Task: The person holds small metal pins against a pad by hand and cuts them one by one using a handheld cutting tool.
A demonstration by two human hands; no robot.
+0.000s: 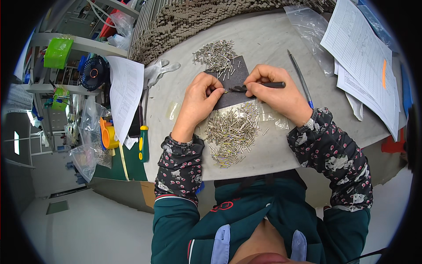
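Over a dark flat mat [231,99], my left hand [198,100] is closed in a pinch on a small metal pin [225,91], of which only a short end shows. My right hand [276,91] grips a black pen-shaped tool [275,85]; its dark front end meets the pin at my left fingertips, too small to tell if it touches. Below the mat and nearer me lies a large heap of short metal pins [232,132], some with yellowish ends. Another pin pile [215,55] sits beyond my hands, partly spilling onto the mat.
Bundled metal rods [184,26] line the table's far edge. Rightward lie a blue-capped pen [300,77], a clear plastic bag [310,37] and printed sheets [362,53]. On the left are a grey glove [159,72], a green-yellow screwdriver [143,144], paper [125,90] and a small fan [93,73].
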